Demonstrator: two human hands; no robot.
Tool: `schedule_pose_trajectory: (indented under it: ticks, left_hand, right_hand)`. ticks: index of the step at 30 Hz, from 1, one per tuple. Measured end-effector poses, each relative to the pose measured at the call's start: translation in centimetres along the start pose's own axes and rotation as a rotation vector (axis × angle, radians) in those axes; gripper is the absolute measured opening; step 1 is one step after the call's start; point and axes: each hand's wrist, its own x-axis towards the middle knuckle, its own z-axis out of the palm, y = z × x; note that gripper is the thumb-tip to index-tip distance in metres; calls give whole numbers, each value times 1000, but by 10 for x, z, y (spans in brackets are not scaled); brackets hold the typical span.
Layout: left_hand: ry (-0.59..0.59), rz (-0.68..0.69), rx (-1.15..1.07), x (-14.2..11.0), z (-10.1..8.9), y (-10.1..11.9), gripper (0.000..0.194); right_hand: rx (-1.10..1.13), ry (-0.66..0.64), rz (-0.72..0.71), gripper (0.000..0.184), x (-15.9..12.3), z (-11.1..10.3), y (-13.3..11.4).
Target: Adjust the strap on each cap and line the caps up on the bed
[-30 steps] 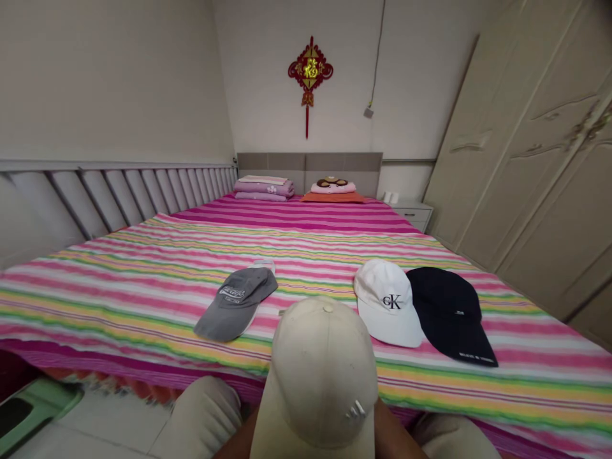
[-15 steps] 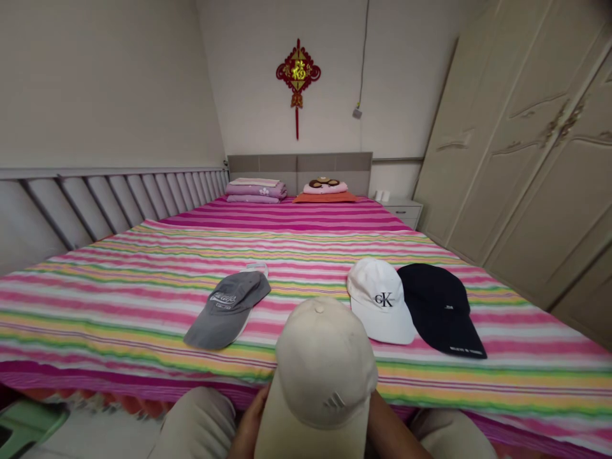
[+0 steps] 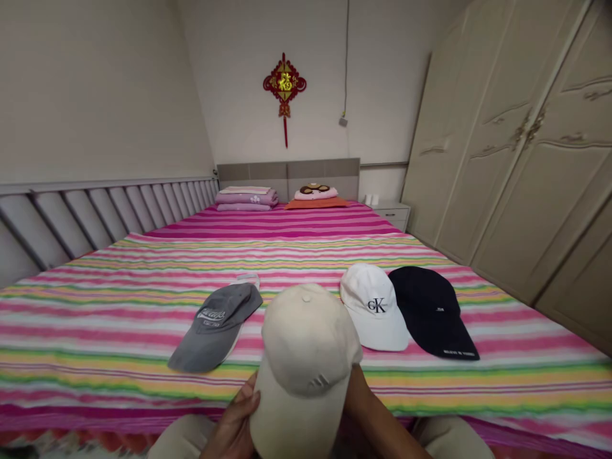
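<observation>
A beige baseball cap (image 3: 306,344) with a small striped logo is held up in front of me, its brim pointing down towards me. My left hand (image 3: 236,414) grips the brim's left edge, thumb on top and the other fingers partly behind. At the cap's right side, my right hand (image 3: 354,389) goes in behind it; its fingers are hidden. On the bed to the left lies a grey cap (image 3: 217,325) with white lettering. To the right, a white cap (image 3: 370,309) with a CK logo lies against a black cap (image 3: 428,309).
Striped sheets cover the bed (image 3: 143,306). Folded bedding (image 3: 246,199) and a pink pillow (image 3: 315,193) sit by the headboard (image 3: 325,175). A slatted rail (image 3: 115,207) runs along the left, a wardrobe (image 3: 502,159) along the right, beside a nightstand (image 3: 394,213).
The beige cap has risen a little and moved away from me. My left hand has come further into view, its thumb now showing on the brim. The view has shifted slightly.
</observation>
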Motion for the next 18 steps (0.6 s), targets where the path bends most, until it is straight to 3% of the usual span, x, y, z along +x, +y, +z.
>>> schedule_pose_trajectory:
  ticks: [3, 8, 14, 18]
  left_hand:
    - [-6, 46, 31, 29, 10, 15, 63]
    - [35, 105, 35, 85, 22, 29, 57]
    - [222, 133, -24, 145, 37, 19, 45]
    - [303, 81, 5, 163, 31, 7, 43]
  right_hand:
    - [-112, -24, -3, 22, -5, -5, 12]
    - [-231, 26, 47, 24, -19, -15, 35]
    - [-289, 40, 16, 22, -26, -9, 45]
    - [-316, 40, -7, 22, -27, -7, 45]
